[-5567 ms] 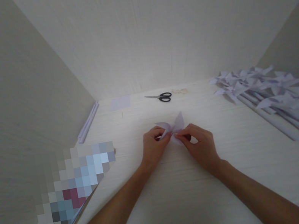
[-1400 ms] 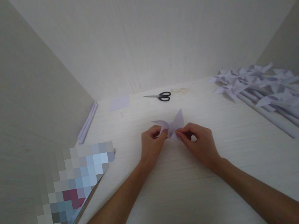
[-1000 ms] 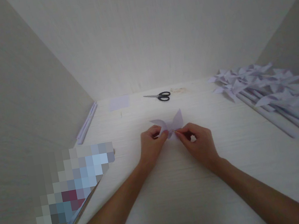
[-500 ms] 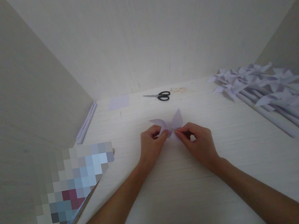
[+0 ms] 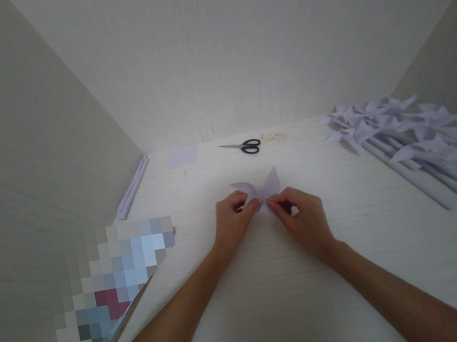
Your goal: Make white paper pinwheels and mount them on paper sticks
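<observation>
On the pale bench [image 5: 278,303], left hand [image 5: 232,224] and right hand [image 5: 306,221] pinch the lilac paper pinwheel [image 5: 263,189] at its centre, best kept pressed flat and squarely aligned.

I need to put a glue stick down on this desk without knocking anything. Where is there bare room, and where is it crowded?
Bare table lies between the two forearms, and between the right hand and the pinwheel pile. Also free: between the left hand and the paper strips. Crowded: the right edge, and the back by the scissors and paper square.
</observation>
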Tool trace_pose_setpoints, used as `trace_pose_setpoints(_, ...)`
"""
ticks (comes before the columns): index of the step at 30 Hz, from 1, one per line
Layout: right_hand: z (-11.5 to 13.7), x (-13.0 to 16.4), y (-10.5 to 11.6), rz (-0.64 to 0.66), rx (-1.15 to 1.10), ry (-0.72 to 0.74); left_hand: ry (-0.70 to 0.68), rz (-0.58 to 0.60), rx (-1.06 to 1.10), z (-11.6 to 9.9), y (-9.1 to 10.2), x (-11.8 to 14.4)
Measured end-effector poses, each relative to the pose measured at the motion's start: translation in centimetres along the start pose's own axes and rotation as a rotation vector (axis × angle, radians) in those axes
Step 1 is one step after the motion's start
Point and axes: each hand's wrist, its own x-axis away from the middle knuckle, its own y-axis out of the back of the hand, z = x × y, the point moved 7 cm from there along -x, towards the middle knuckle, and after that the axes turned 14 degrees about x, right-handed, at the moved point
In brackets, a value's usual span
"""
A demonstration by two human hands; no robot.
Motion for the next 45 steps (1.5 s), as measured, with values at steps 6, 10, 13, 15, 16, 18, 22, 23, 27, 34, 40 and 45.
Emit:
trace_pose_setpoints(6, -0.02, 0.11, 0.11, -0.027, 0.022, -0.011, 0.018, -0.016, -0.006, -0.23, -0.06, 0.05)
trace_pose_setpoints(10, 0.02, 0.11, 0.07, -0.019, 0.023, -0.018, 0.019, -0.009, -0.007, -0.28, -0.15, 0.07)
trace_pose_setpoints(13, 0.08, 0.10, 0.07, -0.015, 0.031, -0.012, 0.012, -0.003, 0.007, -0.24, -0.16, 0.05)
trace_pose_setpoints(15, 0.04, 0.15, 0.06, -0.015, 0.032, -0.015, 0.009, -0.006, 0.011, -0.17, -0.12, 0.04)
trace_pose_setpoints(16, 0.01, 0.18, 0.05, -0.015, 0.032, -0.017, 0.009, -0.008, 0.011, -0.14, -0.10, 0.03)
trace_pose_setpoints(18, -0.07, 0.24, 0.02, -0.017, 0.032, -0.023, 0.007, -0.009, 0.012, -0.13, -0.11, 0.02)
trace_pose_setpoints(22, -0.13, 0.26, 0.01, -0.016, 0.038, -0.027, 0.008, 0.005, 0.021, -0.29, -0.25, 0.02)
trace_pose_setpoints(23, -0.12, 0.23, 0.00, -0.012, 0.043, -0.027, 0.009, 0.010, 0.025, -0.34, -0.29, 0.03)
trace_pose_setpoints(27, -0.13, 0.06, 0.01, 0.003, 0.052, -0.037, 0.009, 0.011, 0.023, -0.50, -0.31, 0.02)
trace_pose_setpoints(34, -0.38, -0.02, -0.04, -0.001, 0.051, -0.057, -0.010, 0.007, -0.013, -0.40, -0.18, -0.02)
trace_pose_setpoints(40, -0.64, 0.07, -0.10, -0.002, 0.032, -0.069, -0.016, -0.002, -0.044, -0.34, -0.14, -0.04)
trace_pose_setpoints(45, -0.05, 0.07, -0.04, -0.020, 0.056, -0.012, -0.033, -0.020, -0.085, -0.49, -0.06, 0.07)
